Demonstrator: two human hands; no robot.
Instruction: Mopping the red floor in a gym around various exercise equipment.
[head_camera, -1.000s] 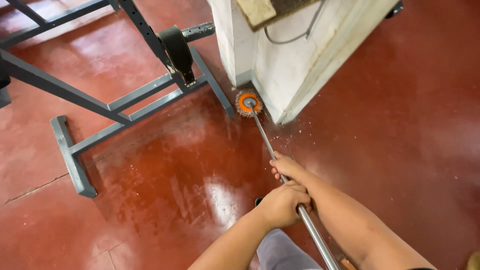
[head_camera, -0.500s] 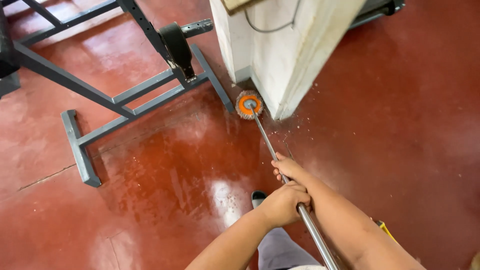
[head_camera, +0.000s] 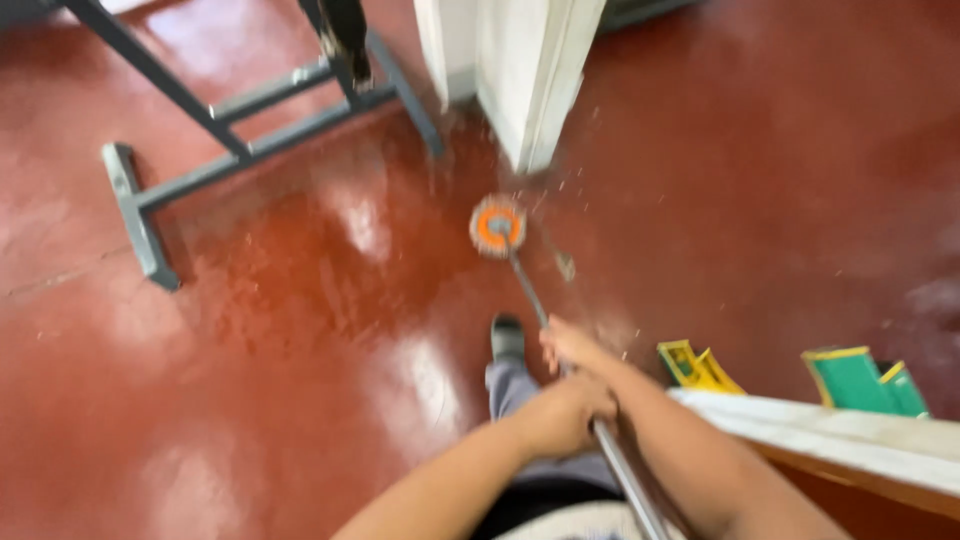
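The round orange mop head (head_camera: 497, 226) has come away from the foot of the white pillar (head_camera: 520, 80) and now sits on open red floor (head_camera: 250, 330), a little nearer the person. Both hands are clamped on its metal handle (head_camera: 570, 375): the right hand (head_camera: 568, 347) further down toward the mop head, the left hand (head_camera: 562, 415) just behind it. The head lies well ahead of both. A grey metal frame (head_camera: 200, 150) stands to the left.

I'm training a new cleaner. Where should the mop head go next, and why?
Probably to the right: pale specks lie on the red floor beside the white pillar, while the orange mop head sits left of them. Both hands, left hand and right hand, grip the metal handle.
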